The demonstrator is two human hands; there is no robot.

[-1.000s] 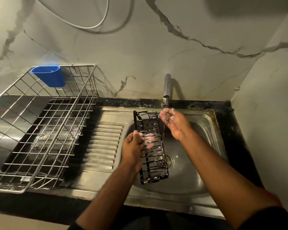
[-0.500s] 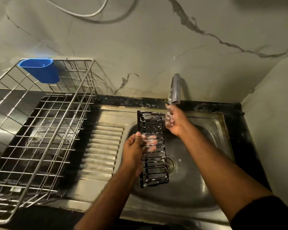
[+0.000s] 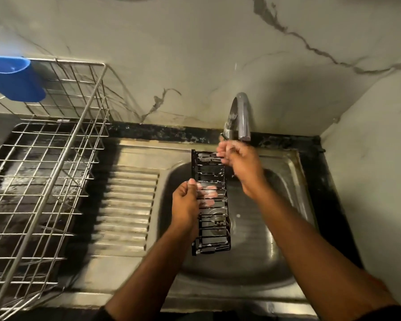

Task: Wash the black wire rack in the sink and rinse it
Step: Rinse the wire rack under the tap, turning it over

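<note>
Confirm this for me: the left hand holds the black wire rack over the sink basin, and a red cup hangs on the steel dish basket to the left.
One detail is wrong: the cup is blue, not red, as the head view shows. The left hand does hold the black wire rack over the sink basin, and the cup hangs on the steel dish basket to the left.

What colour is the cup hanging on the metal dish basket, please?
Blue: the cup shows in the head view, hooked on the basket's far rim.

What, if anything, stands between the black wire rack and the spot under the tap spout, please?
Only the right hand, which sits just below the spout of the tap beside the top of the black wire rack. The left hand grips the rack's side.
</note>
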